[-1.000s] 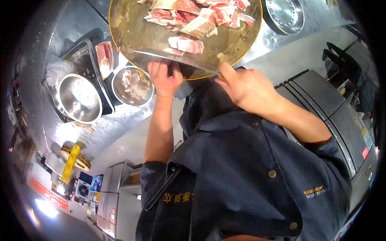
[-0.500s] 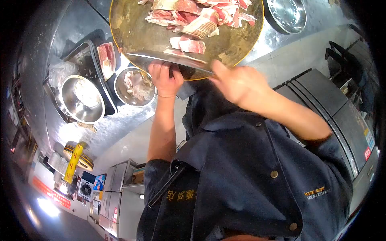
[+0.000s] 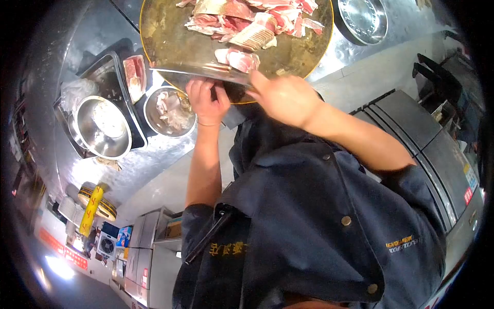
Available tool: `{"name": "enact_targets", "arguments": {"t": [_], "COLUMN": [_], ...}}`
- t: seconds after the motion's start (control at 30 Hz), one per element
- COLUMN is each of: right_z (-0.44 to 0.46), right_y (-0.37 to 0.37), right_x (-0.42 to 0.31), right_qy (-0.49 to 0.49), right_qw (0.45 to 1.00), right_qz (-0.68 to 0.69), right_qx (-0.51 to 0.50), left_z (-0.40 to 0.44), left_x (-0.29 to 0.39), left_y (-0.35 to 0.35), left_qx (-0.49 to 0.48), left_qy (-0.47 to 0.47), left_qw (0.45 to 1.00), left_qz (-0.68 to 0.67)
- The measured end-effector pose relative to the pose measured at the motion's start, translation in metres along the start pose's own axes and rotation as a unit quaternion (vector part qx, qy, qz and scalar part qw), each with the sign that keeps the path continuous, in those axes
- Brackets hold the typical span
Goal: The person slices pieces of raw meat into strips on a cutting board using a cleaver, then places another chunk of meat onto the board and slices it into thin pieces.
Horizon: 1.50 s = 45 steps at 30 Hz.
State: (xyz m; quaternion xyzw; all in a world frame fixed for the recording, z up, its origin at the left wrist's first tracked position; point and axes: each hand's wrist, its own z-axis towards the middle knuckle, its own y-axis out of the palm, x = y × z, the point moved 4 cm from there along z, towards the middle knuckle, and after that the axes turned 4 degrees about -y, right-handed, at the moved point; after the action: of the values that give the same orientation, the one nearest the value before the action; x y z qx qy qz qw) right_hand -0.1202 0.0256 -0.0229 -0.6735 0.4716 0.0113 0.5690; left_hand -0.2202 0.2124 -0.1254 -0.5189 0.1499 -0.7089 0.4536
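Observation:
On the round board (image 3: 170, 36), near its lower edge, lies the long knife (image 3: 200, 71). Its handle end is inside my right hand (image 3: 288, 100), which is closed round it. Just below the blade, my left hand (image 3: 207, 100) has curled fingers against a dark piece of meat (image 3: 234, 91) that is partly hidden by hand and blade. Beyond the blade sit cut slices (image 3: 237, 59) of pink meat. Farther up the board are a fanned row of slices (image 3: 254, 35) and a heap of red and white meat (image 3: 221, 20).
A steel bowl with meat scraps (image 3: 170, 110) stands left of the board. Beside it are a slab of meat (image 3: 135, 77), a black tray (image 3: 121, 87) and another steel bowl (image 3: 103, 126). A round steel pan (image 3: 363, 20) is at the upper right.
My right hand and the knife have shifted left along the board's lower edge. My left hand stays at nearly the same place. The slices beside the blade lie slightly differently.

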Motion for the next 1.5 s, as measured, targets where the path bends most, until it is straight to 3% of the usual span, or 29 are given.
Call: {"name": "enact_targets", "arguments": {"t": [0.23, 0.3, 0.4, 0.47, 0.53, 0.6, 0.67, 0.77, 0.87, 1.07, 1.27, 1.33, 1.5], "right_z": [0.008, -0.016, -0.023, 0.004, 0.029, 0.027, 0.012, -0.025, -0.013, 0.023, -0.018, -0.006, 0.033], "right_y": [-0.008, -0.021, -0.034, 0.003, 0.018, 0.012, -0.008, -0.034, -0.018, 0.015, -0.031, -0.017, 0.023], "right_x": [-0.004, -0.01, -0.012, -0.006, -0.006, -0.007, -0.012, -0.013, -0.01, -0.006, -0.017, -0.014, -0.011], "right_qy": [-0.027, 0.027, 0.042, 0.049, -0.039, -0.04, -0.009, -0.003, 0.029, -0.032, 0.0, 0.04, -0.052], "right_qw": [0.999, 0.998, 0.997, 0.998, 0.996, 0.996, 1.0, 0.999, 0.999, 0.998, 0.998, 0.997, 0.995], "right_qz": [-0.002, -0.003, 0.006, 0.009, 0.039, 0.04, -0.01, 0.023, 0.013, 0.034, 0.033, 0.03, 0.045], "right_qx": [0.027, -0.064, -0.071, -0.031, 0.074, 0.073, -0.025, -0.046, -0.021, 0.038, -0.061, -0.054, 0.078], "left_z": [0.002, -0.001, -0.001, 0.0, -0.003, -0.004, -0.005, 0.006, 0.0, -0.004, 0.001, -0.001, -0.003], "left_x": [-0.006, -0.005, -0.007, -0.004, -0.008, -0.009, -0.008, 0.001, -0.003, -0.006, -0.003, -0.003, -0.01], "left_y": [-0.003, -0.004, -0.004, -0.004, -0.004, -0.003, -0.004, -0.005, -0.005, -0.004, -0.006, -0.005, -0.005], "left_qx": [0.0, 0.003, 0.001, 0.007, -0.003, 0.003, 0.025, 0.032, 0.013, 0.046, 0.039, 0.032, 0.053], "left_qy": [0.012, 0.004, 0.021, 0.016, 0.008, 0.0, -0.002, 0.019, 0.011, 0.008, 0.007, 0.006, 0.008], "left_qw": [1.0, 1.0, 1.0, 1.0, 1.0, 1.0, 1.0, 0.999, 1.0, 0.999, 0.999, 0.999, 0.998], "left_qz": [0.0, 0.019, 0.004, 0.005, 0.0, -0.007, 0.004, 0.026, 0.009, 0.01, 0.013, 0.016, 0.037]}}
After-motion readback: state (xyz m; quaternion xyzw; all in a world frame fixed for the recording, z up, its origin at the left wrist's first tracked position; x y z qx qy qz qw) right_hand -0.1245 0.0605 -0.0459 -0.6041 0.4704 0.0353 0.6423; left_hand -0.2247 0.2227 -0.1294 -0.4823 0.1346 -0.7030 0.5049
